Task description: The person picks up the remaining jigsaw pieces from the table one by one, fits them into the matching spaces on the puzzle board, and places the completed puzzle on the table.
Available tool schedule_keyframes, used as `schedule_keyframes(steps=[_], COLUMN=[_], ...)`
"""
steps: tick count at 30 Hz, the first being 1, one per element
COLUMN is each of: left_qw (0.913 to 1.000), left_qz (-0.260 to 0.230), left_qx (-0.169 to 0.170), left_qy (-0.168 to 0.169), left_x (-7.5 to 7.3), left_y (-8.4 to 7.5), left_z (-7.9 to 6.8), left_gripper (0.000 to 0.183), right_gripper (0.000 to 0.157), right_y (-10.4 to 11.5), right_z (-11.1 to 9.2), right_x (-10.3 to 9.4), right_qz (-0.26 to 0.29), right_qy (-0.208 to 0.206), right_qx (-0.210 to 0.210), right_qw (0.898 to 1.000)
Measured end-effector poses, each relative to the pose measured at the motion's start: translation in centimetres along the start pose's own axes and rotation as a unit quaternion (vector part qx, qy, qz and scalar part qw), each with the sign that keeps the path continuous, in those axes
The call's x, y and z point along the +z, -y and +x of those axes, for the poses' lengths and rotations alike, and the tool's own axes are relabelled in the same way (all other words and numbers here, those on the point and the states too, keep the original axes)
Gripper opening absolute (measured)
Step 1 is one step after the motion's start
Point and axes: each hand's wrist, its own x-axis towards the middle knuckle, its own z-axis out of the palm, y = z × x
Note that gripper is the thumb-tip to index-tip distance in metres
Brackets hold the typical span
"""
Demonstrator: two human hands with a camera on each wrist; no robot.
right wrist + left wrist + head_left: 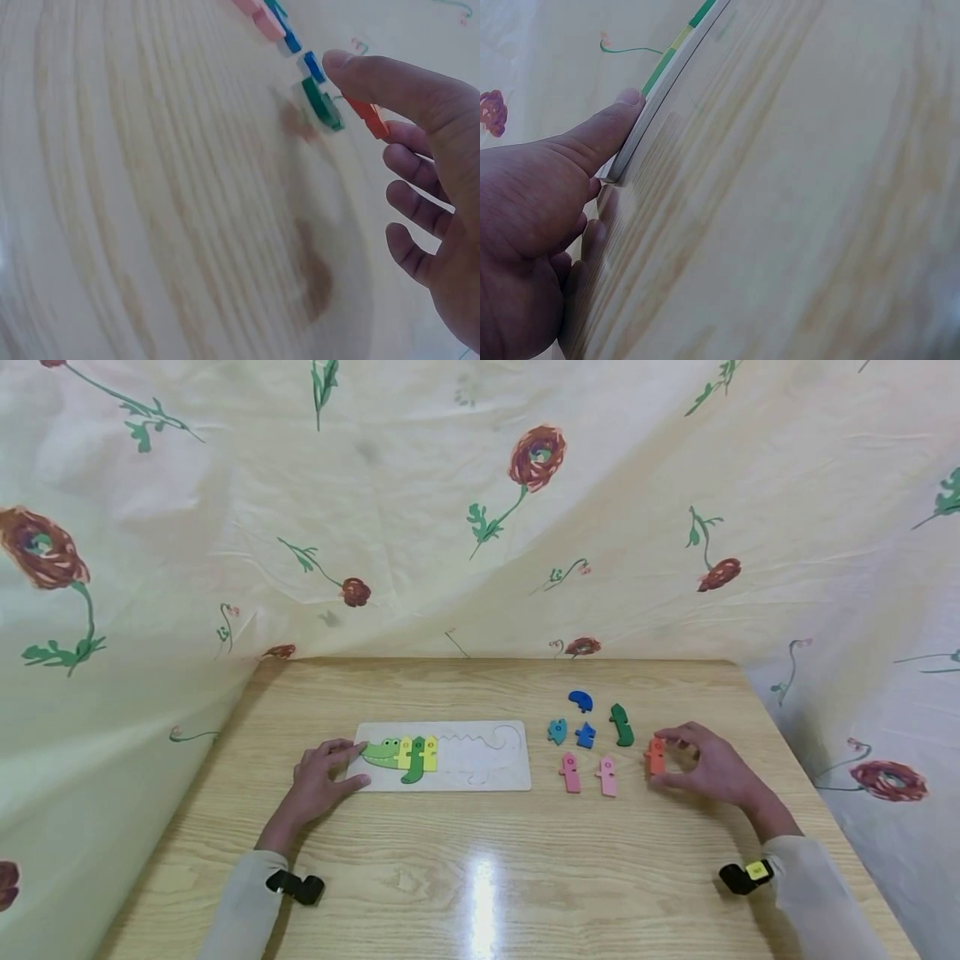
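A white puzzle board (480, 768) with a crocodile outline lies on the table. At its left end sit a green head piece (382, 754), two yellow pieces (430, 754) and a green leg piece (417, 762) between them. My left hand (322, 781) rests at the board's left end, thumb on the near corner; the left wrist view shows that thumb (607, 135) on the board's edge. Between thumb and fingers my right hand (708, 767) pinches an orange puzzle piece (656, 757). The right wrist view shows the orange piece (367, 116) raised over the table, partly behind the thumb.
Several loose pieces lie right of the board: two pink ones (572, 774), a dark green one (621, 725), a teal one (557, 732) and two blue ones (586, 736). A flowered cloth (420, 527) hangs behind the wooden table (420, 877) and along its sides.
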Motion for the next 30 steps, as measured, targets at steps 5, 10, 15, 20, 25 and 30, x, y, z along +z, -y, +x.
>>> schedule_keyframes(steps=[5, 10, 15, 20, 25, 30], left_qw=[1.0000, 1.0000, 1.0000, 1.0000, 1.0000, 1.0000], left_qz=[0.000, -0.001, -0.001, -0.002, -0.001, -0.001], left_qx=[-0.001, 0.000, 0.002, 0.002, 0.000, 0.002], left_qy=[0.000, 0.001, 0.001, 0.002, 0.002, 0.002], left_x=[0.0, 0.0, 0.0, -0.1, -0.1, -0.1], left_y=[0.0, 0.0, 0.1, 0.0, 0.0, -0.1], left_z=[0.0, 0.0, 0.1, 0.1, 0.0, 0.0], left_gripper=[0.067, 0.067, 0.067, 0.067, 0.067, 0.067], right_gripper=[0.070, 0.069, 0.070, 0.068, 0.068, 0.069], right_y=[1.4, 3.0, 4.6, 6.4, 7.8, 9.2], right_z=[0.4, 0.8, 1.1, 1.5, 2.2, 3.0], right_x=[0.0, -0.1, 0.0, 0.1, 0.5, 1.0], right_qz=[0.000, 0.002, 0.014, 0.020, 0.025, 0.040], right_qy=[-0.028, -0.041, -0.044, -0.039, -0.032, -0.024], right_qx=[-0.035, -0.054, -0.069, -0.085, -0.109, -0.129], right_qw=[0.999, 0.998, 0.997, 0.995, 0.993, 0.990])
